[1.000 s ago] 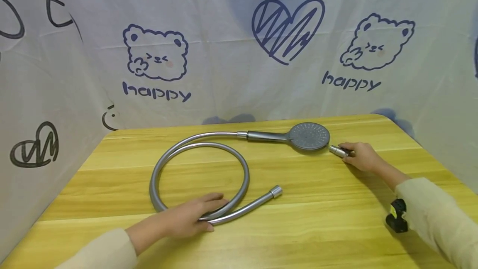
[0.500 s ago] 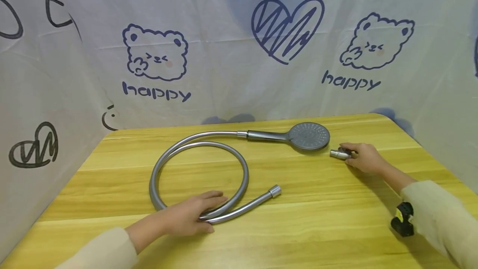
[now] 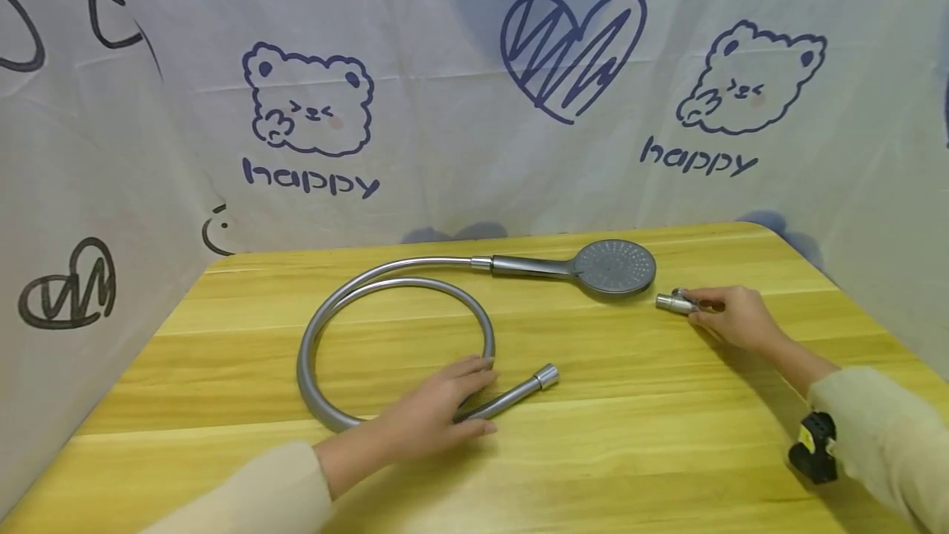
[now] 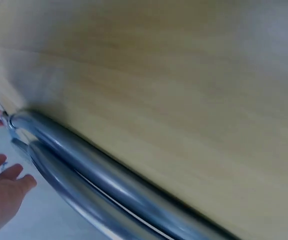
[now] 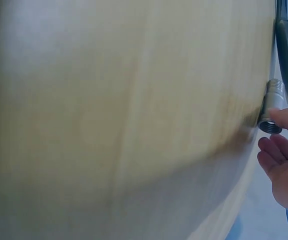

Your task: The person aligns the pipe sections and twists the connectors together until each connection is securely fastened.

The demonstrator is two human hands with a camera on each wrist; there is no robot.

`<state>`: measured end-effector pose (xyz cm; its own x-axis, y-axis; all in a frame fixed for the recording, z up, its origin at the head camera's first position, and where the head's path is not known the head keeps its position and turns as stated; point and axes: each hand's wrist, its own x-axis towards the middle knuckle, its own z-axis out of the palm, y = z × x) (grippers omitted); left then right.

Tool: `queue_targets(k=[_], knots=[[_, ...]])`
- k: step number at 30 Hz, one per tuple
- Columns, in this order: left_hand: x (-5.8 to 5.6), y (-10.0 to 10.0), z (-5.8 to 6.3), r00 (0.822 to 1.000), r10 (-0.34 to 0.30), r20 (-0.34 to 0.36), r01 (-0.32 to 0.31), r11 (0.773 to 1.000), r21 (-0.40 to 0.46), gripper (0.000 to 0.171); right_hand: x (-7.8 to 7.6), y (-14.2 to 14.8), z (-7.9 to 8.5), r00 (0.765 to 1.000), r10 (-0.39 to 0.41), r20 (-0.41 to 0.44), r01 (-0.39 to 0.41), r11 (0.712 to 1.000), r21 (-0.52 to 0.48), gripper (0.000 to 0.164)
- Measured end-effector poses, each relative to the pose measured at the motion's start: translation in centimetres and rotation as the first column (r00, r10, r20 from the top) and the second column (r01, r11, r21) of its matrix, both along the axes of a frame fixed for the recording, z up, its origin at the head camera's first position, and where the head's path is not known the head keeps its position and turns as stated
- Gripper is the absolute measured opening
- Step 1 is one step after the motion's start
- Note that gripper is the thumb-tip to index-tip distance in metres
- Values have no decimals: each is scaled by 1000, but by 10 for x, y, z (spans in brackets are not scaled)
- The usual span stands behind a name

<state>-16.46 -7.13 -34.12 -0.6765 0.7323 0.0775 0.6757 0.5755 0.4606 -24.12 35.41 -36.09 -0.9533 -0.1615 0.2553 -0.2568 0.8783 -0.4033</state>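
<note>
I am remotely moving the left hand [image 3: 426,414], fingers loosely spread, right along the hose [image 3: 305,371], bringing its loose end [image 3: 548,376] within closer reach, while the right hand [image 3: 740,320] is pinching the fitting [image 3: 673,303] at far right, beside the showerhead [image 3: 617,267].

Across the far part of a yellow wood-grained table [image 3: 630,452], a grey shower head [image 3: 615,267] is laid face up, its handle [image 3: 530,268] joined to a silver hose [image 3: 306,361]; the hose is coiled there in one loop, its free end [image 3: 519,395] tipped with a metal nut [image 3: 548,376] and turned rightward; whether the metal fitting [image 3: 670,303] near the shower head is borne by the table cannot be told.
</note>
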Motion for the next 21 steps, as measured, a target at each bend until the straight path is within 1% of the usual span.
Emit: queue_targets(k=[3,7,11,13,17,21], knots=[[0,11,-2,1000,16,-20,-15,1000,26,54,-1,1,-3,1000,-19,3,19,1000,-17,36],[-1,23,-5,999,42,-25,-42,999,17,52,-1,2,-5,1000,-22,-9,22,999,-30,35],[-2,32,-9,997,43,-59,-42,999,18,50,-2,2,-5,1000,-30,-7,30,999,-24,34],[-3,36,-10,997,43,-64,-41,999,26,48,-2,1,-5,999,-35,2,35,999,-25,34],[-6,44,-12,998,55,-38,-54,998,37,45,-3,1,-6,999,-40,4,40,999,-23,34],[-7,51,-14,996,86,-4,-85,995,48,44,-4,0,-7,999,-53,-3,53,998,-18,35]])
